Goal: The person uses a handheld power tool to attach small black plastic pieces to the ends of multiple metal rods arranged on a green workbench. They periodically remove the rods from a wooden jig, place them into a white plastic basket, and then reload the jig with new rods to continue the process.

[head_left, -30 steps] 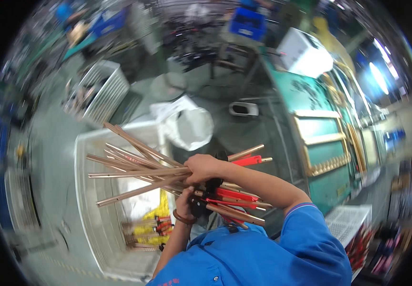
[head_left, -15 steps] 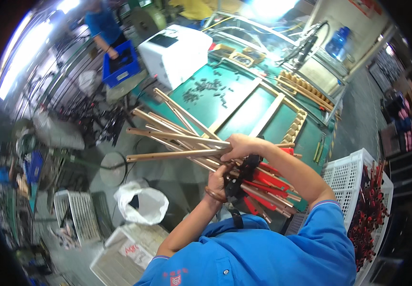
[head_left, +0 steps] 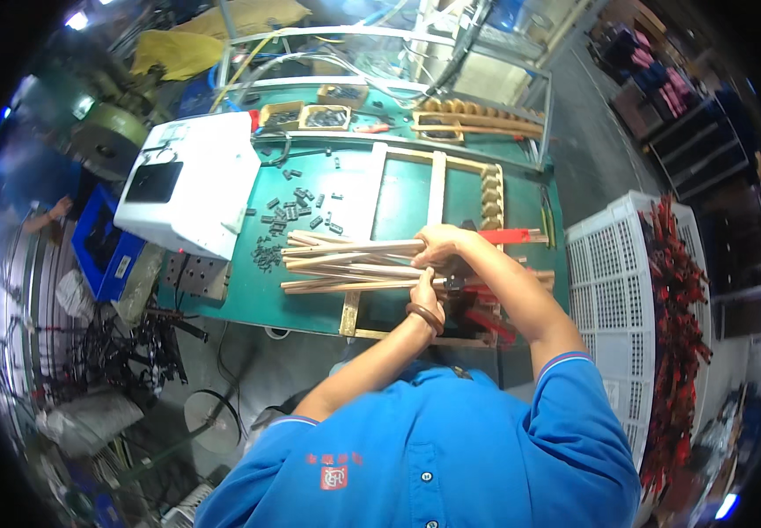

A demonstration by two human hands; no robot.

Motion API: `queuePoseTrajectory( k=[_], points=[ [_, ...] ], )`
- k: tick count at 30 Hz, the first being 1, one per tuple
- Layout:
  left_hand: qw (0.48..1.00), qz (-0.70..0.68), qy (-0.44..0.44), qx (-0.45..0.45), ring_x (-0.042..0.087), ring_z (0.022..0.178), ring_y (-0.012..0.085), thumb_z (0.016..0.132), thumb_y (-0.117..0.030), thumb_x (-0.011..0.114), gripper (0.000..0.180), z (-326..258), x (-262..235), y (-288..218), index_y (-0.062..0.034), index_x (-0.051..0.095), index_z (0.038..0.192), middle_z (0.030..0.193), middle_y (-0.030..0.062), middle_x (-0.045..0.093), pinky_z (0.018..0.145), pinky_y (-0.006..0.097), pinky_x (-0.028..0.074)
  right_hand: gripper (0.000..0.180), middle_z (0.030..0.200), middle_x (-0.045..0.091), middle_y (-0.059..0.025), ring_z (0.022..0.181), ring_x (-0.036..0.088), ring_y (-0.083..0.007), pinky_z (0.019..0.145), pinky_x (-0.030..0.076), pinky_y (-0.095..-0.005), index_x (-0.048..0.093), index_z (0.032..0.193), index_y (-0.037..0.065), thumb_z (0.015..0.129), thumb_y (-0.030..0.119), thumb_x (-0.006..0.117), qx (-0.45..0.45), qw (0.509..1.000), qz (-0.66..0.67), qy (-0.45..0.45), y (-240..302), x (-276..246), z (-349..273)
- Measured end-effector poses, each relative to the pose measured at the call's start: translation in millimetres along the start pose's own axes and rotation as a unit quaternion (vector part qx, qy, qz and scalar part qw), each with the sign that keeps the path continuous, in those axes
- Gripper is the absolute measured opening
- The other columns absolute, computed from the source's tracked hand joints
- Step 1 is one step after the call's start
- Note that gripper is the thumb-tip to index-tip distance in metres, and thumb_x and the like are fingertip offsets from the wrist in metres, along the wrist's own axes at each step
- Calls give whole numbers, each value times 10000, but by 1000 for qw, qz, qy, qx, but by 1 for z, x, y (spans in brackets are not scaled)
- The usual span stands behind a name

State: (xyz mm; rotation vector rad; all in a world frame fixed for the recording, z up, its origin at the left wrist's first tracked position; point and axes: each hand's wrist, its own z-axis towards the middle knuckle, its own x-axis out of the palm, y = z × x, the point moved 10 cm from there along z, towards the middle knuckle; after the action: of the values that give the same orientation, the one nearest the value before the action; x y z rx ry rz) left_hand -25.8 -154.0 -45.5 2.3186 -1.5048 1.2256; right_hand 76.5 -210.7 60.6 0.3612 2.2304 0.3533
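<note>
A bundle of long copper-coloured tubes point(head_left: 345, 261) lies crosswise over the green table point(head_left: 305, 310), their plain ends fanned to the left. My right hand point(head_left: 442, 244) closes over the bundle from above, around its middle. Just below it, my left hand point(head_left: 429, 297) grips the same tubes, a brown bangle on the wrist. Red parts point(head_left: 511, 236) and dark fittings show at the tubes' right ends, partly hidden by my right forearm. Beneath and beyond the bundle is a pale wooden frame point(head_left: 437, 189) with a notched right-hand bar.
Small black pieces point(head_left: 288, 211) are scattered left of the frame, beside a white machine housing point(head_left: 213, 176). Parts trays point(head_left: 326, 117) stand at the back. A white crate point(head_left: 609, 308) at right holds red-ended tubes point(head_left: 669, 290). Another person's hand point(head_left: 62, 209) is near a blue bin point(head_left: 116, 270).
My view has turned toward the table. The tubes, held in both hands, have come over the tabletop, and their splayed left ends are closer together.
</note>
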Motion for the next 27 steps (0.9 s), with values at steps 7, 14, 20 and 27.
queuePoseTrajectory(
  k=[7,14,20,27],
  points=[
    [878,307,126,-343,495,1217,257,876,-512,614,707,-83,-1,-37,26,467,1311,1317,202,507,1024,404,395,686,1131,645,-177,1096,600,-324,930,471,-422,587,1234,87,761,580,653,96,992,-12,-82,-16,-9,-5],
    [406,767,200,454,597,1002,337,764,-180,718,497,-80,113,-209,-61,558,1219,1122,123,628,911,421,448,657,1187,619,-192,1131,578,-327,957,459,-420,567,1255,51,766,475,676,37,994,76,-75,-43,-16,-17],
    [316,867,235,307,613,910,303,744,-311,756,347,11,119,-192,-94,661,998,981,94,616,768,407,497,536,1151,632,-191,1064,611,-337,929,482,-393,576,1229,27,802,333,682,-75,965,189,-167,-74,-45,-36],
    [423,861,261,107,591,995,315,724,-348,789,436,59,104,-199,-20,669,985,1057,142,601,832,383,490,510,1220,575,-134,1170,513,-308,1025,381,-406,566,1243,53,799,273,687,97,957,57,-267,-177,-62,-115]
  ],
)
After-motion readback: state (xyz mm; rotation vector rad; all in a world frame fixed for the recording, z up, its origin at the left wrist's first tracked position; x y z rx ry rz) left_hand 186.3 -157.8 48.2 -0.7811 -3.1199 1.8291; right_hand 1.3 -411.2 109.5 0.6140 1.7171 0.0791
